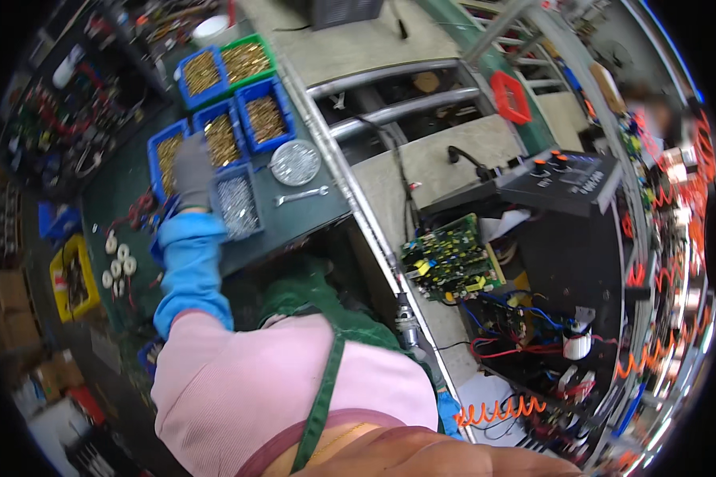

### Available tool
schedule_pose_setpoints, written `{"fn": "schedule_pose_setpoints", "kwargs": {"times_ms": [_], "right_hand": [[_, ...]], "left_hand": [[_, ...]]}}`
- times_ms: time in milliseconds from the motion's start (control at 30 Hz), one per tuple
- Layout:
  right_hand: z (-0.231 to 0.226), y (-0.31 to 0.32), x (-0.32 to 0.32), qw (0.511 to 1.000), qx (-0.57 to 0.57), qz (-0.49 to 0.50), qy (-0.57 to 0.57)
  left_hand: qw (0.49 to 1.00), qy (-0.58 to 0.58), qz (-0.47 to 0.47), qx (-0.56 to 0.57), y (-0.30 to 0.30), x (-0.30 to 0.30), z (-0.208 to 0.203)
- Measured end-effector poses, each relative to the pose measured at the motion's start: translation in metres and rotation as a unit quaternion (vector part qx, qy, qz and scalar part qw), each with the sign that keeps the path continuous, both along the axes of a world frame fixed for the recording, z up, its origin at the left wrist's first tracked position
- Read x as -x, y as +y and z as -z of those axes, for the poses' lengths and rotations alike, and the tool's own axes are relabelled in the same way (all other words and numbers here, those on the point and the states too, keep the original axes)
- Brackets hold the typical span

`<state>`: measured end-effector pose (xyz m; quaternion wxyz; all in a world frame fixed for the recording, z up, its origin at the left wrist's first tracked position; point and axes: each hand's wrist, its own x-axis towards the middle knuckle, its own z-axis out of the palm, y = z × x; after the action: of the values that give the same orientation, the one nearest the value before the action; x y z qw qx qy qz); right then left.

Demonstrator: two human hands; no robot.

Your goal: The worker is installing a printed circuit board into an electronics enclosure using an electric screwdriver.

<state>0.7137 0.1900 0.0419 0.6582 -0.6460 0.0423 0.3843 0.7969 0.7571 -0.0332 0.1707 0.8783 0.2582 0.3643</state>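
My left hand [192, 171], in a grey glove and blue sleeve, reaches over the blue bins of brass-coloured screws. It lies between the left blue bin [155, 163] and the middle blue bin [243, 143], its fingertips pointing away and too indistinct to read. Just right of the wrist stands a grey-blue bin of silver screws [239, 205]. At the lower right, my gloved right hand [433, 370] is closed around a power screwdriver [406, 319] beside the metal rail. The blue right sleeve shows below it, and the fingers are partly hidden.
A round dish of silver parts [295, 163] and a wrench [301, 195] lie right of the bins. White rings [119, 265] are scattered at left. Across the rail [358, 199] sit a circuit board [452, 258] and a black control panel [561, 181]. An orange coiled hose [501, 410] stretches at lower right.
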Motion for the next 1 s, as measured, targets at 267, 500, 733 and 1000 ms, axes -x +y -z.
{"fn": "schedule_pose_setpoints", "kwargs": {"times_ms": [267,500,733,1000], "right_hand": [[-0.005,0.01,0.0,0.999,-0.004,0.036,0.037],[-0.005,0.001,0.011,0.999,0.011,0.051,0.01],[-0.002,-0.008,0.026,0.998,0.004,0.063,0.032],[0.008,-0.017,0.038,0.997,-0.017,0.078,0.004]], "left_hand": [[0.883,0.437,-0.171,0.022,0.063,0.002,0.005],[0.904,0.399,-0.15,0.028,0.064,0.0,-0.003],[0.926,0.283,-0.238,0.074,0.069,0.011,0.002],[0.953,0.178,-0.223,0.102,0.112,0.035,0.037]]}}
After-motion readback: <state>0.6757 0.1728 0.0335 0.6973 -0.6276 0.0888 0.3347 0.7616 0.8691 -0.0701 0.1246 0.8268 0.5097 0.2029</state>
